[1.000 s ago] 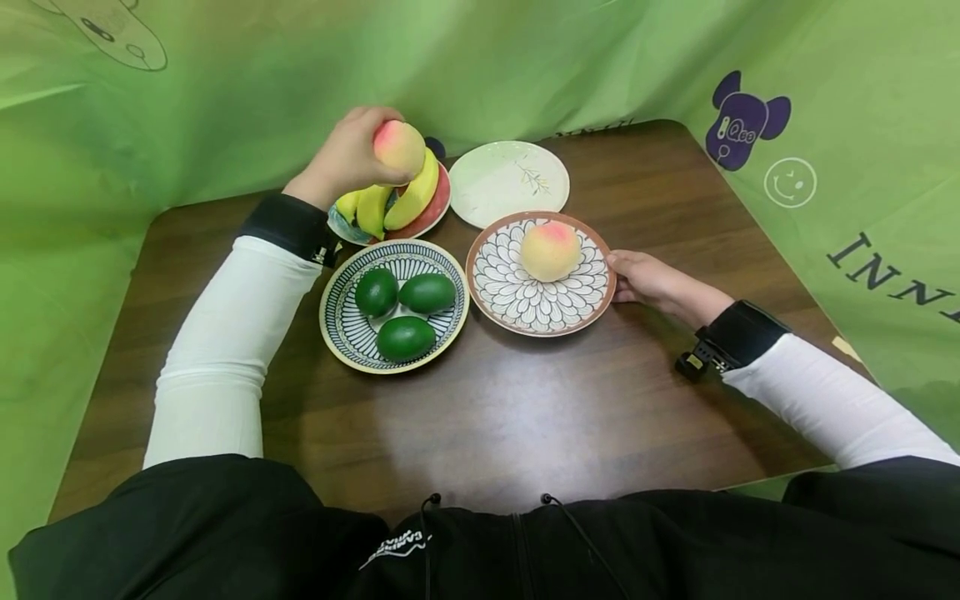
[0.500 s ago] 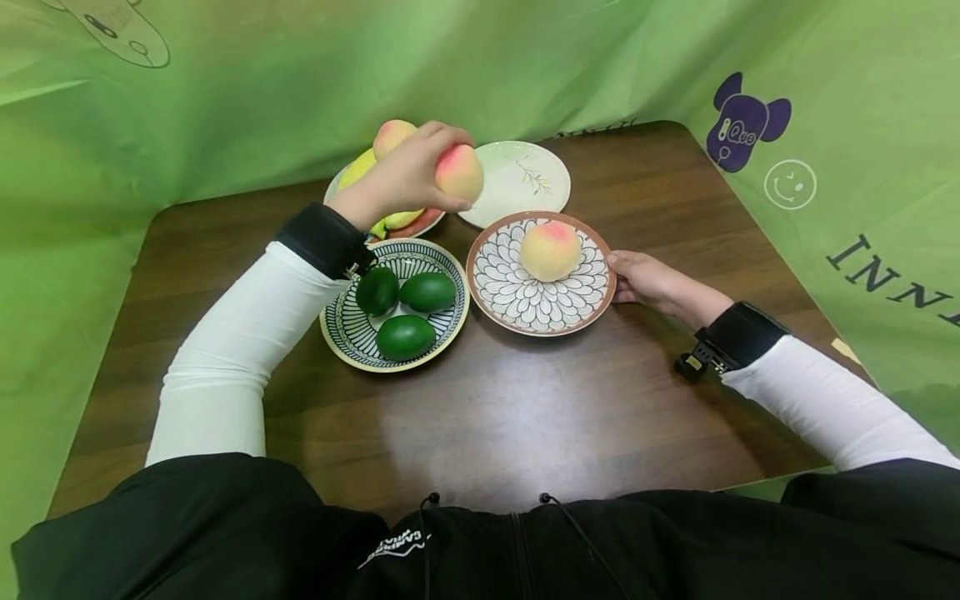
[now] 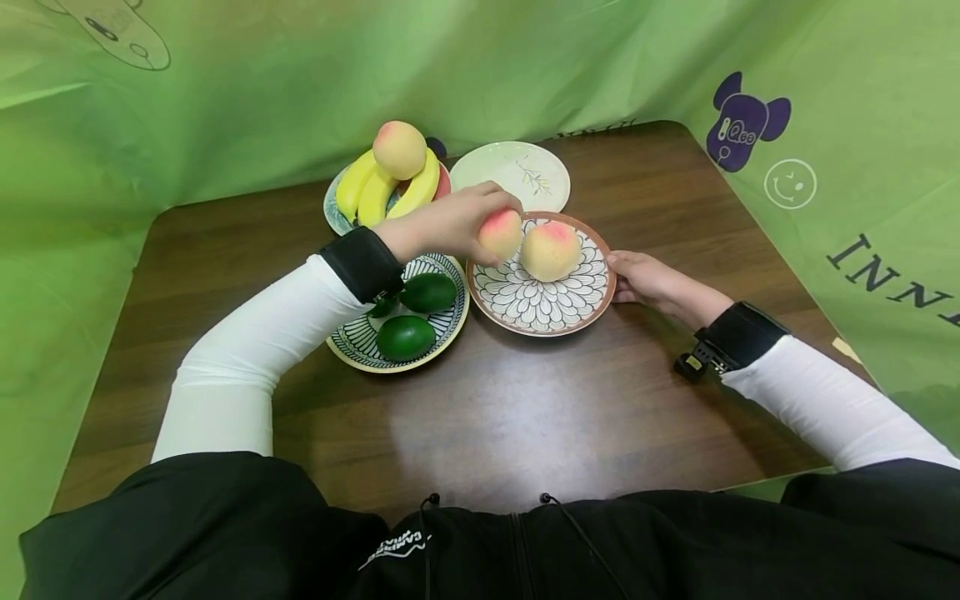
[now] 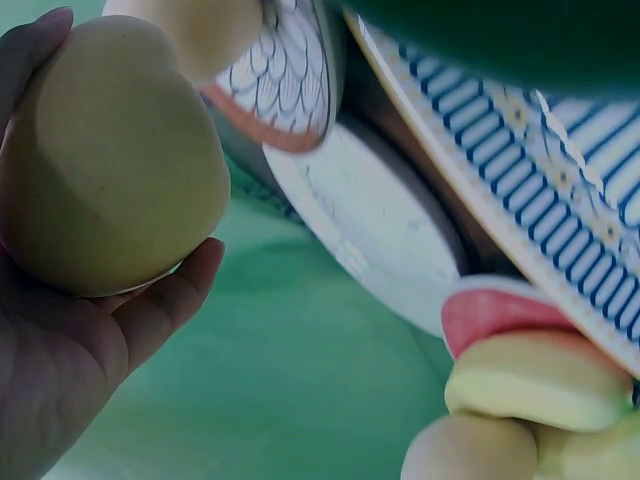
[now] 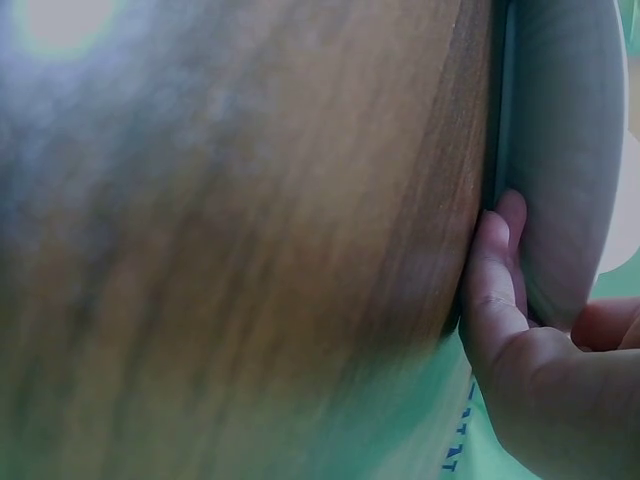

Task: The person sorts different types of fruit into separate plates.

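Since the earlier frames the left hand [image 3: 442, 223] has carried a peach [image 3: 500, 234] from the far plate of bananas [image 3: 382, 193] across to the brown-rimmed petal-patterned plate [image 3: 551, 308], where it now hangs over the plate's left edge, just beside the second peach [image 3: 551, 250] lying there. The fingers [image 4: 160, 305] are curled round the held peach [image 4: 105, 160], grasping it from above; whether it touches the plate cannot be told. The right hand [image 3: 652, 282] has not moved: its fingers [image 5: 492, 290] press against the right rim of that plate [image 5: 560, 160], lightly bent, holding it from the side on the table [image 3: 525, 417].

A third peach [image 3: 399, 148] sits on top of the bananas on the red-and-blue plate behind. Nearer the person, a blue-striped plate [image 3: 352, 337] holds dark green avocados [image 3: 406, 336], partly covered by the left forearm. A pale plate with a leaf sprig [image 3: 517, 171] stands at the back, apart from the others.

Readable writing is scant: large dark letters "INN" [image 3: 892, 279] run off the right edge of the green cloth, a purple bear-head figure [image 3: 742, 121] carries small white characters too small to read, and a white smiley [image 3: 790, 182] sits just below it. White lettering on the black jacket [image 3: 393, 546] is too small to read.

The table is dark wood-grain with rounded corners, shiny under overhead light, and is walled on three sides by green fabric [image 3: 262, 75].
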